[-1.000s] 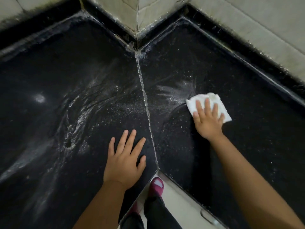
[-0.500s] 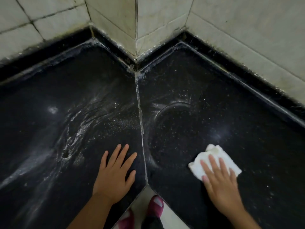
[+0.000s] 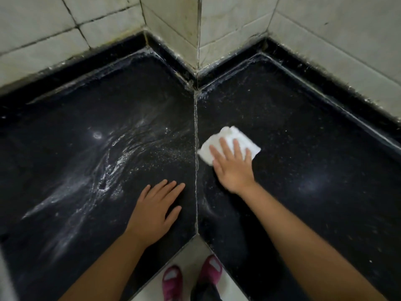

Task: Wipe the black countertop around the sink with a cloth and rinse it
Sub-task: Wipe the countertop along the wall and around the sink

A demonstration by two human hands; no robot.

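Seen from above, a black countertop (image 3: 303, 137) fills a tiled corner, split by a pale seam (image 3: 196, 170) running toward the viewer. Left of the seam, white soapy streaks (image 3: 108, 170) smear the stone, unwiped. Nearer, the left hand (image 3: 155, 210) rests flat, fingers straight, holding nothing. Just right of the seam, the right hand (image 3: 233, 168) presses a folded white cloth (image 3: 227, 141) with spread, straight fingers. The streaks lie leftward from the cloth, across the seam.

Dim light, glare spots on the wet countertop (image 3: 325, 148), wide-angle bending at edges.
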